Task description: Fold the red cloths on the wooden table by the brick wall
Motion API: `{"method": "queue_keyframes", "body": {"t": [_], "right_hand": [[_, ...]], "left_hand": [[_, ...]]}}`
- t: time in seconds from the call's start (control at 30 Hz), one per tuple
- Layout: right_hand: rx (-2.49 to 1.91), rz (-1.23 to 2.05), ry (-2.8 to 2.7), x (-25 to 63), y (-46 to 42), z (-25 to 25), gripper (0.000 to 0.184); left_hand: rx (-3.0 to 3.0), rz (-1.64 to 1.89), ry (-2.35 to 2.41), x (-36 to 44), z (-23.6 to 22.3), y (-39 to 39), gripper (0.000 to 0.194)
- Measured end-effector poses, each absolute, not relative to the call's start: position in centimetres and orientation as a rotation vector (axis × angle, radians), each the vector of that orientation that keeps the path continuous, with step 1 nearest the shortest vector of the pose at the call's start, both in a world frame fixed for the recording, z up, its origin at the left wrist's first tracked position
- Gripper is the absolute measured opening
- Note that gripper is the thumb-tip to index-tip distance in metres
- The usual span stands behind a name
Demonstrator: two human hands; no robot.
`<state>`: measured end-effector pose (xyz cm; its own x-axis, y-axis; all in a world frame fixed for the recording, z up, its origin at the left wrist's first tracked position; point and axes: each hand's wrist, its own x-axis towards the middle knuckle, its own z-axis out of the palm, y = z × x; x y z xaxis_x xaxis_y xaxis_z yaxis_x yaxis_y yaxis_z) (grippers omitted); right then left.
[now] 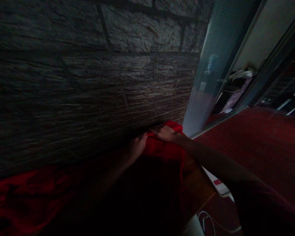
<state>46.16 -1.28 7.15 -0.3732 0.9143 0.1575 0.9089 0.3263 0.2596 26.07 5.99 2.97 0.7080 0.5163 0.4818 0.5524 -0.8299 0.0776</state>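
Note:
A red cloth (166,149) lies over a low surface against a dark stone-pattern wall (88,82). My right hand (165,132) rests flat on the cloth's far corner by the wall, fingers stretched out. My left hand (137,146) is just left of it in deep shadow, touching the cloth's edge near the wall; its fingers look curled but are hard to make out. The cloth runs on to the left along the foot of the wall (19,196).
A glass sliding door (211,75) in a dark frame stands right of the wall. Red carpet (260,144) covers the floor on the right. A white power strip (218,183) and a white cable (206,223) lie on the wooden edge below my right arm.

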Motion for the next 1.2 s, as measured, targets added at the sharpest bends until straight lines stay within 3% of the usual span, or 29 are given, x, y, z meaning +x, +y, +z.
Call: {"method": "queue_keyframes", "body": {"t": [0.23,0.5,0.73,0.87,1.03,1.2], "right_hand": [[2.148,0.358,1.943,51.8,-4.2,8.2,0.056],[2.47,0.152,1.672,53.5,-6.2,6.6,0.061],[2.599,0.194,1.718,54.2,-6.1,6.8,0.055],[2.463,0.063,1.806,55.1,-6.8,6.5,0.056],[2.203,0.151,2.024,56.7,-7.4,7.3,0.064],[2.429,0.131,1.973,56.7,-6.2,7.4,0.049]], "left_hand": [[-2.811,-1.023,-0.299,24.6,0.8,6.3,0.034],[-2.806,-1.055,-0.248,24.4,-0.7,6.8,0.04],[-2.902,-1.056,-0.427,24.6,-0.3,6.9,0.041],[-2.899,-1.046,-0.461,24.8,-0.5,6.7,0.04],[-2.895,-1.101,-0.43,25.0,-0.7,6.9,0.04],[-2.884,-1.126,-0.444,25.1,-0.8,6.9,0.041]]}}
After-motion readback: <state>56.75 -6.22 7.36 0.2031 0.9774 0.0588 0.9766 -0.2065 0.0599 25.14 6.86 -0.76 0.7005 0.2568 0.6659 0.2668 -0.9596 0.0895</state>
